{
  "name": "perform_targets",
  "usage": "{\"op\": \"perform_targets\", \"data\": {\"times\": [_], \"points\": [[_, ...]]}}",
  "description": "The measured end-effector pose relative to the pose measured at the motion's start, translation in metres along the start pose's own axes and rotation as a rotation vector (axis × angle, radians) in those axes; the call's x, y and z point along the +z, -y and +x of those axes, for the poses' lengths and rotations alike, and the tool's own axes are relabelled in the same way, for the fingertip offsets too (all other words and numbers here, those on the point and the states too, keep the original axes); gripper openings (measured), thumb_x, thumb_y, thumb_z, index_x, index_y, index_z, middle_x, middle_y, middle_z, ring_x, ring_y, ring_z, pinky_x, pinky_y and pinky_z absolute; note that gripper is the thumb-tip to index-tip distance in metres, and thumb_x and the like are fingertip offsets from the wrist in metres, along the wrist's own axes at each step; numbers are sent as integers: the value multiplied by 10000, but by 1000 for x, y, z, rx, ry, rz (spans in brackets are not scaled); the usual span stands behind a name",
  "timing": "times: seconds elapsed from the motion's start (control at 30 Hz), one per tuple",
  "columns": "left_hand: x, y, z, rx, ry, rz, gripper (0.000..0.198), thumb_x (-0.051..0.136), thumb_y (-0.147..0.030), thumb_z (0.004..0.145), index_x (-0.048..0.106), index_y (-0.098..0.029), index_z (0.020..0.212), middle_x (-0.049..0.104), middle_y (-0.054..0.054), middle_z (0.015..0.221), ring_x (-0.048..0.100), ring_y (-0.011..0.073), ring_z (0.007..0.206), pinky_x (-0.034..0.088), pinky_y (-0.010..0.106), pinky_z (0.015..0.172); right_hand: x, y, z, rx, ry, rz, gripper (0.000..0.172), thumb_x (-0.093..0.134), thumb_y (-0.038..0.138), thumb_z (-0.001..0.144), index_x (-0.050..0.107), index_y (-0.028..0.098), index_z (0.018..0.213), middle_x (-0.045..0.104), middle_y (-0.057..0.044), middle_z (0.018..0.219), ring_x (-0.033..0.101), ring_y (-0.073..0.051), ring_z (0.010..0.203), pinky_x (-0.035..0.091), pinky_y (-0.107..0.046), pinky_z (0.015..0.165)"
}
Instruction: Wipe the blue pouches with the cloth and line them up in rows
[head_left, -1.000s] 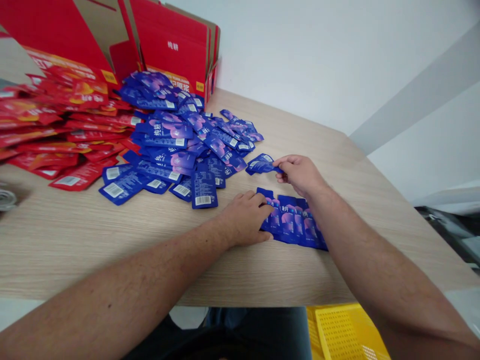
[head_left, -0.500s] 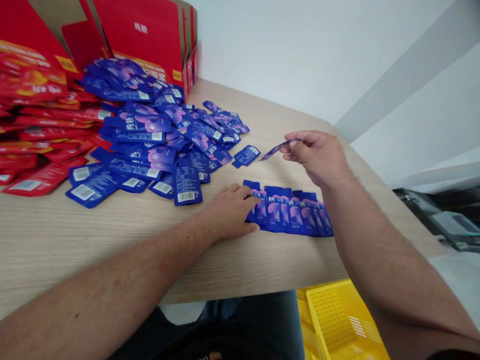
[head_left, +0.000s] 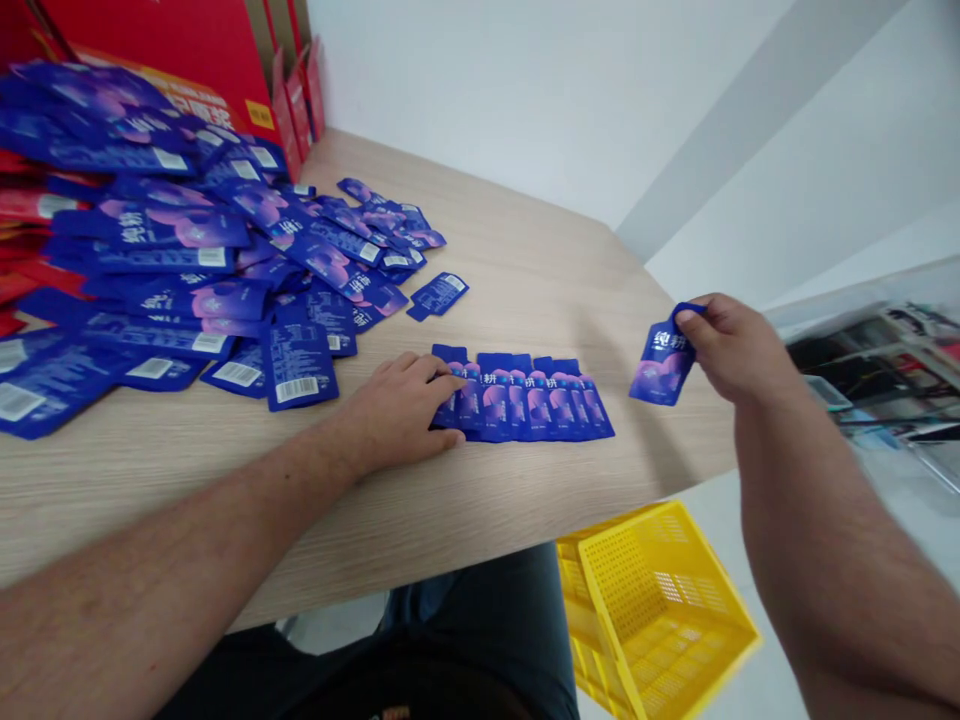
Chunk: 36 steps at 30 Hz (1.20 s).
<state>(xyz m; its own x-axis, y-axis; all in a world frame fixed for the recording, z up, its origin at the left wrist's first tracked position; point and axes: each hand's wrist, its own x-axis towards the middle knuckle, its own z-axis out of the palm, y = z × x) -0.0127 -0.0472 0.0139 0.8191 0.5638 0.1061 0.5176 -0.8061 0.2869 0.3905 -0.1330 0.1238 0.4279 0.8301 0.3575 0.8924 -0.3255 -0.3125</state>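
My right hand [head_left: 721,340] is closed on the top end of a blue pouch [head_left: 663,366]. The pouch hangs above the table's right part, its printed front with pink fruit shapes and white lettering facing me. On the table lies an overlapping row of flat blue pouches [head_left: 536,405], front sides up. At the row's left end rests my left hand [head_left: 409,408], fingers apart, index finger across the end pouches and thumb along their lower edge. A single blue pouch [head_left: 441,295] lies back side up beyond the row.
A big heap of blue pouches [head_left: 225,240] covers the table's left side, with red pouches [head_left: 22,265] beside it. Behind stands a red carton [head_left: 172,50] near the white wall. Below the table's front edge, a yellow plastic crate [head_left: 660,600] sits on the floor.
My right hand has moved right with its pouch, from above the row to past its right end, and turned the pouch's front toward me. My left hand stays on the row. The view has shifted right.
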Motion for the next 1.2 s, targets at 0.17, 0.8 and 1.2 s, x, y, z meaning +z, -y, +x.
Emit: {"op": "perform_targets", "data": {"times": [0.17,0.8,1.2], "points": [[0,1,1,-6,13,4,658,657,-533,915,650,-179,1470,630,143,1425,554,352,1329,420,503,1203,42,-31,-5,147,252,57,191,634,374,830,667,196,770,626,-5,602,536,-161,558,402,-306,574],[1,2,2,-9,16,28,675,659,-564,917,644,-187,1477,632,137,1435,552,346,1340,409,501,1218,100,-12,-16,224,396,115,353,712,504,816,747,173,696,647,-7,566,528,-146,559,381,-291,575],[1,2,1,4,1,31,666,653,-563,923,649,-187,1473,637,139,1421,558,347,1326,424,502,1202,111,-16,-20,199,374,161,326,663,468,834,770,167,775,689,-22,623,558,-157,562,433,-297,583]]}}
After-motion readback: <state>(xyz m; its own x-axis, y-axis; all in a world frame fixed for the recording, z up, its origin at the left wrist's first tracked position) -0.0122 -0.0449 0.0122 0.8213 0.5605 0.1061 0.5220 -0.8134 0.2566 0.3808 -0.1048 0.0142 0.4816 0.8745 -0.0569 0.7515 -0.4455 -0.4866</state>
